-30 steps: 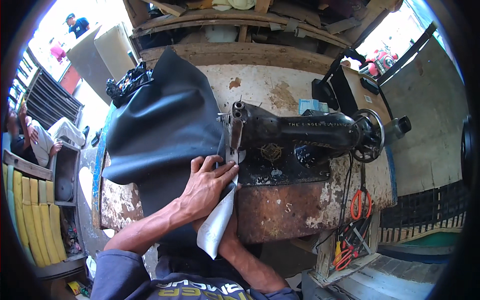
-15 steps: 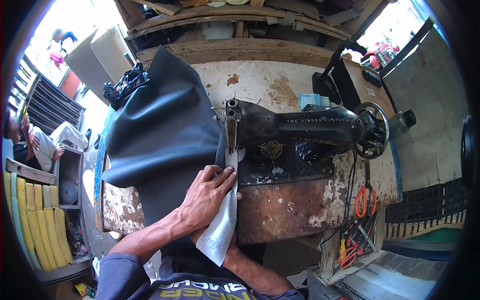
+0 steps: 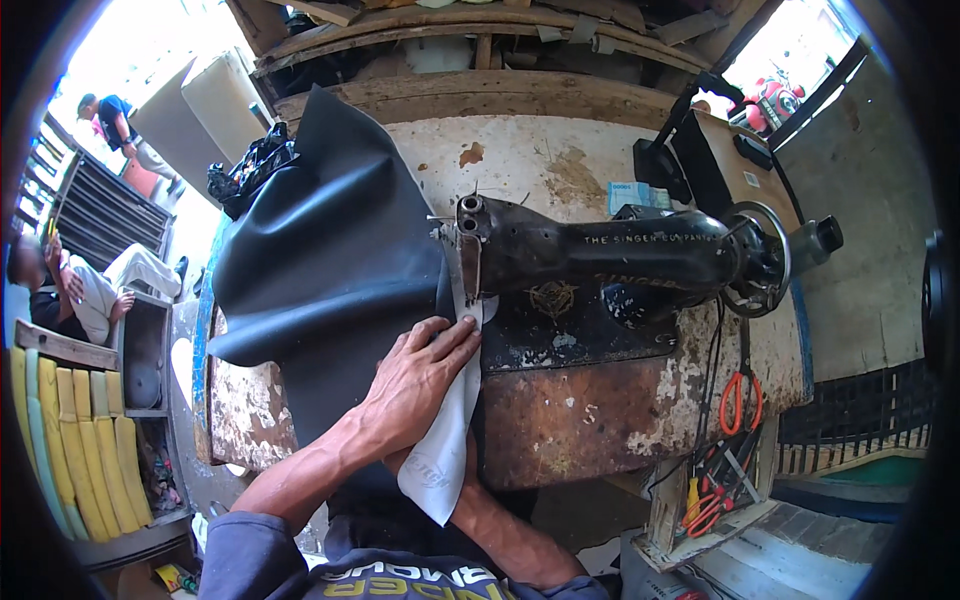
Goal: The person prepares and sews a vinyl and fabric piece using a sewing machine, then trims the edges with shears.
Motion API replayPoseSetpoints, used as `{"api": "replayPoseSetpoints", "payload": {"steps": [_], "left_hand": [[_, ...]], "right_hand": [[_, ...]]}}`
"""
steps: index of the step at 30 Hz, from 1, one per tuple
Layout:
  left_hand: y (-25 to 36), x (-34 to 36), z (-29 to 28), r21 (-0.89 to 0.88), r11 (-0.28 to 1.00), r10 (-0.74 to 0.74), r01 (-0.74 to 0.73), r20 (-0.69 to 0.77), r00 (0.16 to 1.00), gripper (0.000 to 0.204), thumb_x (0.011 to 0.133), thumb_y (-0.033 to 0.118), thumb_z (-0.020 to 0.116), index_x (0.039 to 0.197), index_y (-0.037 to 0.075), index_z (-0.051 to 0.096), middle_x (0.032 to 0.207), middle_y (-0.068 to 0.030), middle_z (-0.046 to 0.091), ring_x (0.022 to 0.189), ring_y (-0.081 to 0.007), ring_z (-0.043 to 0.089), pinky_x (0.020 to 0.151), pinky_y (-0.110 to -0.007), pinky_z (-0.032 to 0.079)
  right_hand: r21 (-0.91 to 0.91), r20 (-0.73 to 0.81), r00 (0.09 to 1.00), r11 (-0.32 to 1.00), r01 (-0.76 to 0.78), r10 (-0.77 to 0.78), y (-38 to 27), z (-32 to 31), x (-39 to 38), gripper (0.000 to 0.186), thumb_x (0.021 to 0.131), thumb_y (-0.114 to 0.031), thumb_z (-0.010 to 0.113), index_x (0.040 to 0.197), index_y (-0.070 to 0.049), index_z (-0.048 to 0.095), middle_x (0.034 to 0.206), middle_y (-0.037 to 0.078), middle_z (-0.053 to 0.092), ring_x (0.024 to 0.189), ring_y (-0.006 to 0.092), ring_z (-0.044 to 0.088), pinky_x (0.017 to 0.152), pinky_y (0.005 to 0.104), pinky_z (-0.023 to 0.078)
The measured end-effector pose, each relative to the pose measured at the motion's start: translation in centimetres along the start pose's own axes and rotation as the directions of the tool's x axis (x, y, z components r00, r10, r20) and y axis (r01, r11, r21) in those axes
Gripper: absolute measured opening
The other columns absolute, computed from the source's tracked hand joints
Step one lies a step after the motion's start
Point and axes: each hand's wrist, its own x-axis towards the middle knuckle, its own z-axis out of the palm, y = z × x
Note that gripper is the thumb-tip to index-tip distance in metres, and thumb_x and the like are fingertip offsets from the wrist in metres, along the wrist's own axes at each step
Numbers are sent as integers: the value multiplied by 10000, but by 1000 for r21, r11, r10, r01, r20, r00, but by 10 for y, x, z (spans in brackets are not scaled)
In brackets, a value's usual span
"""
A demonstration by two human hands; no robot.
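Note:
A large sheet of black leatherette (image 3: 330,250) drapes over the left of the table, its right edge under the head of a black sewing machine (image 3: 590,245). My left hand (image 3: 415,375) lies flat, fingers stretched toward the needle area, on the black sheet and a pale strip of material (image 3: 440,475). That strip runs from the presser foot down toward my lap, its lower end curling. My right forearm (image 3: 515,535) crosses beneath my left arm and passes under the strip. Material and my left hand hide the right hand's fingers.
The machine's handwheel (image 3: 757,260) is at the right. Orange-handled scissors (image 3: 740,400) hang at the table's right edge, above a wooden holder with pliers (image 3: 708,512). A cardboard box (image 3: 735,165) stands behind. Foam pieces (image 3: 85,440) and a seated person (image 3: 90,285) are at left.
The handwheel and machine sit slightly farther right in view. My left hand stays near the needle, its fingers straighter. The right fingertip seen earlier beside the strip is hidden. A background person now stands.

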Motion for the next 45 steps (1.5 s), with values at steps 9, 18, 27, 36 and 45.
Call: {"api": "replayPoseSetpoints", "payload": {"steps": [9, 18, 27, 36, 45], "left_hand": [[-8, 9, -2, -71, 997, -31, 28, -49, 998, 580, 881, 112, 646, 1461, 115, 669, 1501, -193, 522, 1432, -376, 472, 1212, -461, 390], [-27, 14, -23, 100, 952, 295, -290, -48, 954, 253, 883, 145, 654, 1126, 94, 702, 1389, -114, 651, 1376, -372, 530, 1138, -471, 466], [-29, 4, -33, 268, 882, 376, -388, 95, 922, 709, 725, 138, 773, 1425, 210, 690, 1438, -69, 681, 1508, -293, 482, 1309, -533, 272], [-22, 3, -24, 157, 959, 198, -237, 229, 953, 960, 624, 95, 811, 1550, 210, 583, 1631, -40, 544, 1561, -225, 437, 1344, -618, 118], [-22, -2, -23, 161, 971, 132, -175, 246, 960, 979, 633, 116, 818, 1572, 215, 560, 1664, -42, 501, 1586, -215, 391, 1334, -661, 89]], "right_hand": [[-788, -31, 981, 609, 94, -191, 1, -6, 17, 555, 1147, -445, 390, 1606, -136, 341, 1587, 111, 472, 1498, 234, 444, 1290, 428, 333], [-735, 375, 891, -667, 118, -256, -51, 36, 24, 544, 1029, -452, 615, 1449, -113, 542, 1298, 160, 656, 1178, 325, 652, 1037, 482, 506], [-745, 430, 856, -648, 158, -287, -43, 25, 24, 731, 999, -503, 668, 1561, -87, 455, 1492, 236, 539, 1368, 449, 538, 1154, 601, 402], [-779, 351, 901, -613, 130, -256, -38, 16, 20, 813, 1017, -530, 571, 1650, -89, 316, 1665, 229, 355, 1562, 451, 304, 1295, 618, 182], [-816, 298, 931, -563, 133, -212, -32, 14, 15, 803, 1054, -562, 495, 1665, -75, 310, 1703, 240, 314, 1575, 457, 288, 1315, 597, 152]]}}
